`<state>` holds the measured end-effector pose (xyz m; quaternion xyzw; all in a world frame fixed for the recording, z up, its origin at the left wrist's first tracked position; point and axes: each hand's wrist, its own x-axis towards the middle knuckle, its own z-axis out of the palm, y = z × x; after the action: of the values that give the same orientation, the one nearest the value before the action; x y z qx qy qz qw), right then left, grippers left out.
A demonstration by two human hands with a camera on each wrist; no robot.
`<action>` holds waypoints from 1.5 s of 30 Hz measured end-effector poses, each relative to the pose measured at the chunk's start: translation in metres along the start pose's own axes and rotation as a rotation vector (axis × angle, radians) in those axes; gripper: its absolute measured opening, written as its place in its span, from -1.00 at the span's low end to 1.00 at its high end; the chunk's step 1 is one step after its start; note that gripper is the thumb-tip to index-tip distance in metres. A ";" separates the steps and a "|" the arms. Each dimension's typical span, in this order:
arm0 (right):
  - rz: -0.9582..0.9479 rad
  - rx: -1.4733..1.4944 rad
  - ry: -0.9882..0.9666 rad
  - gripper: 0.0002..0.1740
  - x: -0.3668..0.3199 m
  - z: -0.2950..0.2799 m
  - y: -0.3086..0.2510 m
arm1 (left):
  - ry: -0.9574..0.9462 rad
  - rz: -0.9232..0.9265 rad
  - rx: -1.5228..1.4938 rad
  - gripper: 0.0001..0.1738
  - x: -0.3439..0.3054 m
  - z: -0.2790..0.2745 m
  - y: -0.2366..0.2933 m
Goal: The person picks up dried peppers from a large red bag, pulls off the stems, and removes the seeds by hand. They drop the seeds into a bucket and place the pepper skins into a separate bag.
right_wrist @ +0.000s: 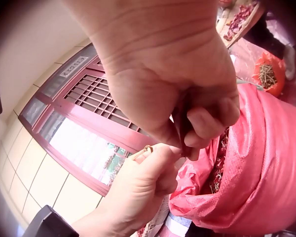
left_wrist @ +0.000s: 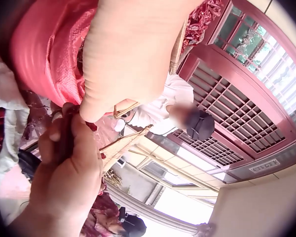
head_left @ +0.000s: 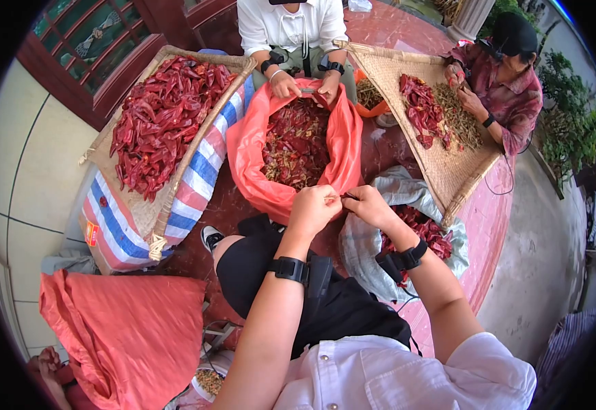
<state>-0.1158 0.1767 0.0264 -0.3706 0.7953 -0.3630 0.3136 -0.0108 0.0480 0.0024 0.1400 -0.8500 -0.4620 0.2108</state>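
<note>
Over the near rim of a red woven sack (head_left: 253, 186) my two hands meet. My right hand (head_left: 372, 207) curls its fingers round a dark red dried chili (right_wrist: 179, 123). From the other side my left hand (head_left: 314, 207) pinches a thin yellowish stem (right_wrist: 142, 152), its fingertips right at the chili's lower end in the right wrist view. Inside the sack lie chili pieces and stems (head_left: 296, 147). In the left wrist view my left hand's fingertips are mostly hidden behind the hand itself.
Whole red chilies (head_left: 168, 116) cover a woven tray (head_left: 144, 205) at left. Another tray (head_left: 462, 181) at right bears chilies and stems, with a person (head_left: 517, 89) working there. Opposite, a person (head_left: 291, 34) holds the sack's far rim. A pale sack (head_left: 359, 249) of chilies stands near my right forearm.
</note>
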 end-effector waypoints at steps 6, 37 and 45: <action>0.016 0.701 0.132 -0.80 0.004 0.028 0.010 | 0.180 -0.190 -0.281 -0.89 0.002 0.007 0.012; 0.393 0.364 0.285 -0.57 -0.113 0.002 0.201 | 0.487 -0.529 -1.705 -0.92 0.005 -0.026 -0.021; -0.297 -0.165 0.570 -0.74 0.007 0.025 0.057 | 0.744 -0.587 -1.605 -0.88 0.006 -0.061 -0.028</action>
<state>-0.1210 0.1881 -0.0350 -0.3901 0.8150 -0.4284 -0.0091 0.0152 -0.0138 0.0092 0.3006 -0.0846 -0.8715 0.3782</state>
